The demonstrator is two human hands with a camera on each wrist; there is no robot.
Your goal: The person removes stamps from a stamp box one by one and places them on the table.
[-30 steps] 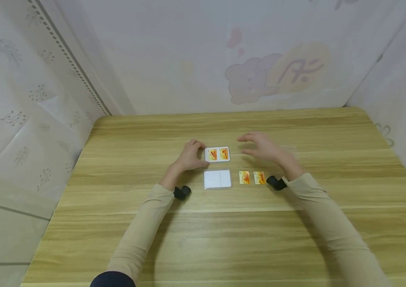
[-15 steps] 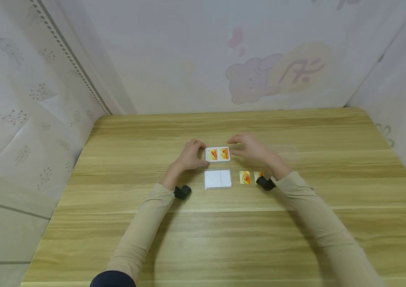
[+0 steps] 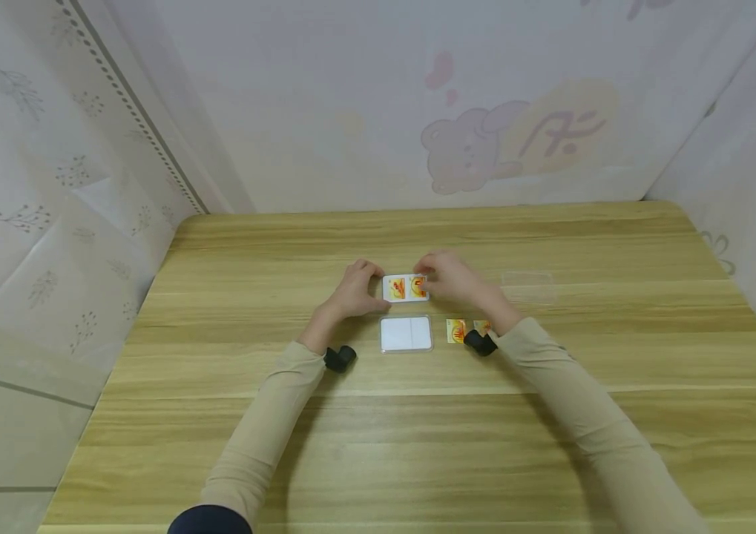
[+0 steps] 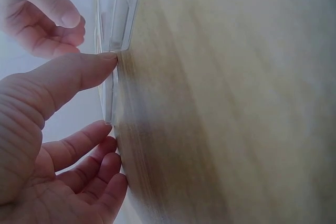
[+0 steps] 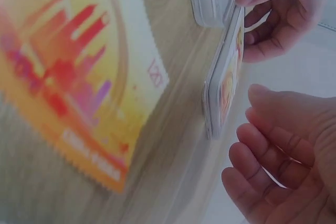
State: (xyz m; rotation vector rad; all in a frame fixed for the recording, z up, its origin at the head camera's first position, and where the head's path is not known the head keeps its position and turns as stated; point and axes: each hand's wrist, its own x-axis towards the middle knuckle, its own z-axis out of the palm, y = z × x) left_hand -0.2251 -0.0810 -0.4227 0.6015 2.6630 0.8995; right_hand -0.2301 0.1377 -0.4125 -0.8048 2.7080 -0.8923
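A white stamp holder point(image 3: 406, 288) with two orange-yellow stamps in it lies flat on the table. My left hand point(image 3: 353, 291) holds its left end, thumb at the near edge and a fingertip at the far edge. Over the holder's right end hovers my right hand point(image 3: 451, 278), fingers loosely bent; in the right wrist view that hand point(image 5: 286, 156) is apart from the holder point(image 5: 212, 100). Just nearer lies a clear plastic case point(image 3: 406, 334) with a white insert. Right of it is a loose stamp point(image 3: 455, 331), its print point(image 5: 73, 66) large in the right wrist view.
Another loose stamp point(image 3: 481, 325) is partly covered by the black wrist camera point(image 3: 481, 343). A thin transparent sheet or lid point(image 3: 527, 288) lies right of my right hand. A patterned curtain point(image 3: 324, 111) hangs behind the wooden table point(image 3: 404, 445).
My right hand has moved left, from beside the stamp holder to over its right end, covering part of the right stamp. The left hand has stayed at the holder's left end.
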